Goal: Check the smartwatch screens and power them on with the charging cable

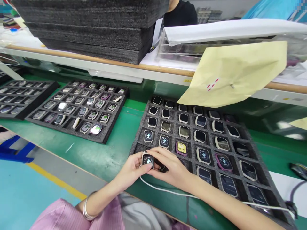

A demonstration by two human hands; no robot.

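L hand has fingers clamped on a small rounded-square smartwatch w/ pale case & lit dark screen, thumb across the screen. R hand is right by it, fingers bent at its R edge; can't tell if they grip too. Watch is over near L corner of a black foam grid tray w/ rows of similar watches, on green counter. Thin white cable passes under R forearm. 2nd black foam tray sits farther L
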